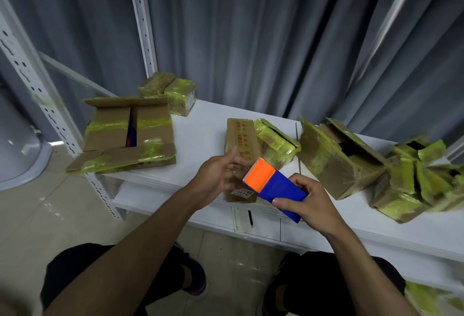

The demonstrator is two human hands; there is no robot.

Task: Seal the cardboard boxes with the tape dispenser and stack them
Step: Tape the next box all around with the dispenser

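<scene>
Tabletop (200, 125): white; carries the taped boxes.
Open box (128, 130): far left, flaps up, unsealed.
Narrow box (242, 140): under the hands, likely next for tape; red print unreadable.
Tape dispenser (272, 185): blue and orange, held above the narrow box.
Right hand (311, 205): grip clamped on its blue body.
Left hand (218, 172): grip apart, beside the orange end.

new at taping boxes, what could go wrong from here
The left hand is right by the toothed edge of the tape dispenser gripped by the right hand; it could get nicked. The large open box overhangs the table corner and might tip off if bumped.
</scene>
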